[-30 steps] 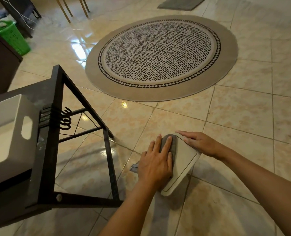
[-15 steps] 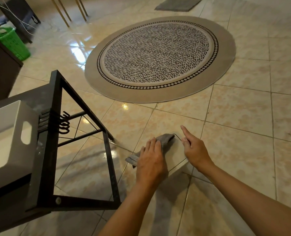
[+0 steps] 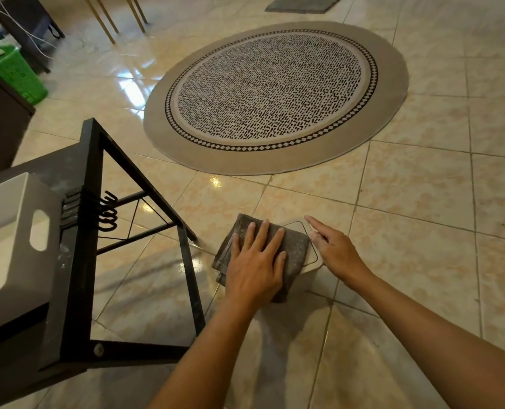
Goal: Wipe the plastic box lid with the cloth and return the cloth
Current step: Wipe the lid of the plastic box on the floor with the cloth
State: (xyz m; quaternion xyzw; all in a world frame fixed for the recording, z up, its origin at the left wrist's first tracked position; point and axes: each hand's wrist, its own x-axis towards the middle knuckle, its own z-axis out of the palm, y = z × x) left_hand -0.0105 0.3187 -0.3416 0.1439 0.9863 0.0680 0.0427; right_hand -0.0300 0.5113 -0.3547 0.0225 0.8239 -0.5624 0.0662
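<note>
Dim, glare-streaked tiles (image 3: 133, 84), warped edges

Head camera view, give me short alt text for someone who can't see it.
A person's left hand presses a grey cloth flat on a white plastic box lid lying on the tiled floor, while the right hand steadies the lid's edge. A black metal rack stands left, a round patterned rug beyond.

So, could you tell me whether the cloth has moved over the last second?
Yes. The cloth has slid away from the person and left, toward the black frame's foot, under the flat left hand.
</note>
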